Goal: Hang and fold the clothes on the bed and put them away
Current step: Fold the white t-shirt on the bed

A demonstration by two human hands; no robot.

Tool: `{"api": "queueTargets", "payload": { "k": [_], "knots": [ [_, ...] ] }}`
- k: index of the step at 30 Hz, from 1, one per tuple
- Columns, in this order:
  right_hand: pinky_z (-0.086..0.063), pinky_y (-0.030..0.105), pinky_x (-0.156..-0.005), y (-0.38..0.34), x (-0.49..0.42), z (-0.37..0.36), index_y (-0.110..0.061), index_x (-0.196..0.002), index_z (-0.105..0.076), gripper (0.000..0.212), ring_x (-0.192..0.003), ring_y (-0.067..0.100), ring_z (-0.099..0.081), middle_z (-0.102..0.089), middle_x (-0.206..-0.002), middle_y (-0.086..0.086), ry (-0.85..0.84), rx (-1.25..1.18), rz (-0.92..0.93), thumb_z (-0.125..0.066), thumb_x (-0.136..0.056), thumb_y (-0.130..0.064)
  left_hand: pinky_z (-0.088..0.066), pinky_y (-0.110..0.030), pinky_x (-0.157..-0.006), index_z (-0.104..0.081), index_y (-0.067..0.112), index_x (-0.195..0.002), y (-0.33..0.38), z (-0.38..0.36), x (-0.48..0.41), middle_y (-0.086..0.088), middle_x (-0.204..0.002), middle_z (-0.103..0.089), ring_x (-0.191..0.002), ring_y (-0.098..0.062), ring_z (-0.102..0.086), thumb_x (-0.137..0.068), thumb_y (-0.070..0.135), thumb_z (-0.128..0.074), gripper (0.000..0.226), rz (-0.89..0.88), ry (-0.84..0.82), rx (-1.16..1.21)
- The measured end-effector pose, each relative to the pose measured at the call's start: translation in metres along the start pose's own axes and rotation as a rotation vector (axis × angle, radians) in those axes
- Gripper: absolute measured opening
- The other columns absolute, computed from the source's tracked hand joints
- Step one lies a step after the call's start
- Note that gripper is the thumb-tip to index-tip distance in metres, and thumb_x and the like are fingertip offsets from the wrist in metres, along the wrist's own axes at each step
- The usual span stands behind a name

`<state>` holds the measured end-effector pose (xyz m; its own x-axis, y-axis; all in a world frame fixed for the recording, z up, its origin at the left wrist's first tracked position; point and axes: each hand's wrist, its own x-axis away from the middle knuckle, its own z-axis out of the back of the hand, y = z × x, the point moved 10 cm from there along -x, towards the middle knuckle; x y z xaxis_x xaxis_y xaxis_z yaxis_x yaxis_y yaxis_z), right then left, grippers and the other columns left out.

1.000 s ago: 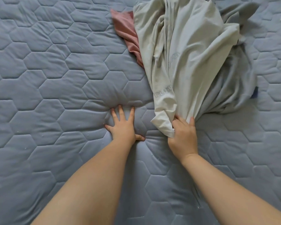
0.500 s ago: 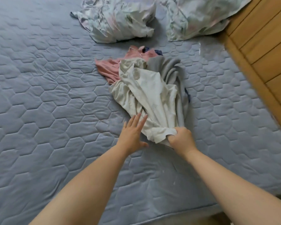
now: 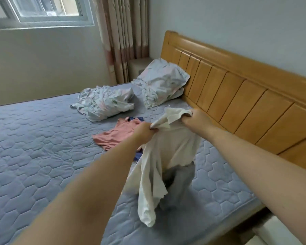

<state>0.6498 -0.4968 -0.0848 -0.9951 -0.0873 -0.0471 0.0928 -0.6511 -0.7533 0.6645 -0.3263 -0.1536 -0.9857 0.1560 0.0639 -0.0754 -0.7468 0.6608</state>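
- While both hands clamp its top edge, one cream garment (image 3: 175,147) hangs lifted over the bed (image 3: 34,138), with its loose folds trailing toward 6 o'clock.
- Two hands: the left hand (image 3: 145,133) grips the cloth at the garment's 10 o'clock and the right hand (image 3: 194,121) bunches it at 1 o'clock. The fingers of both are curled tight round the fabric.
- Four garments: the cream one, a grey garment (image 3: 182,179) touching it from below, a pink garment (image 3: 117,137) lying flat at its 9 o'clock, and a dark blue piece (image 3: 137,119) partly hidden by the pink.
- Two floral pillows: a propped pillow (image 3: 161,82) against the wooden headboard (image 3: 237,96) at 12 o'clock, and a crumpled pillow (image 3: 104,101) at 11 o'clock.
- On the bed lie three garments and both pillows.
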Motion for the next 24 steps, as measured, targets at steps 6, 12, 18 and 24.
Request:
{"api": "queueTargets", "payload": {
  "k": [6, 12, 18, 24],
  "knots": [
    [-0.048, 0.018, -0.077, -0.04, 0.013, 0.064, -0.029, -0.107, -0.065, 0.032, -0.096, 0.009, -0.062, -0.069, -0.102, -0.008, -0.192, -0.032, 0.129, -0.078, -0.078, -0.03, -0.036, -0.019, -0.054, -0.059, 0.014, -0.066, 0.111, 0.058, -0.01, 0.004, -0.064, -0.05, -0.071, -0.013, -0.048, -0.092, 0.01, -0.053, 0.026, -0.04, 0.057, 0.301],
    [-0.052, 0.026, -0.087, -0.02, 0.03, 0.127, -0.027, -0.117, -0.058, 0.039, -0.103, 0.009, -0.062, -0.064, -0.115, -0.002, -0.16, -0.4, -0.034, -0.072, -0.083, -0.013, -0.048, -0.024, -0.061, -0.066, 0.009, -0.101, 0.218, 0.054, -0.018, -0.011, -0.089, -0.062, -0.074, -0.017, -0.057, -0.095, 0.018, -0.051, 0.018, -0.166, -0.167, 0.453],
    [-0.055, 0.029, -0.075, -0.028, 0.039, 0.226, -0.015, -0.105, -0.063, 0.016, -0.091, 0.016, -0.067, -0.069, -0.101, 0.006, 0.011, -0.651, -0.099, -0.064, -0.089, -0.012, -0.053, -0.038, -0.092, -0.067, 0.01, -0.109, 0.265, 0.05, -0.027, -0.01, -0.112, -0.067, -0.103, -0.024, -0.065, -0.088, 0.04, -0.064, 0.036, -0.212, -0.252, 0.458],
    [-0.054, 0.02, -0.06, -0.068, 0.034, 0.299, -0.013, -0.082, -0.061, 0.014, -0.071, 0.009, -0.063, -0.064, -0.077, 0.001, 0.201, -0.783, -0.055, -0.055, -0.094, -0.015, -0.053, -0.029, -0.086, -0.06, 0.018, -0.109, 0.324, 0.024, -0.016, -0.001, -0.109, -0.068, -0.101, -0.017, -0.065, -0.073, 0.048, -0.077, 0.051, -0.353, -0.262, 0.489]
  ]
}}
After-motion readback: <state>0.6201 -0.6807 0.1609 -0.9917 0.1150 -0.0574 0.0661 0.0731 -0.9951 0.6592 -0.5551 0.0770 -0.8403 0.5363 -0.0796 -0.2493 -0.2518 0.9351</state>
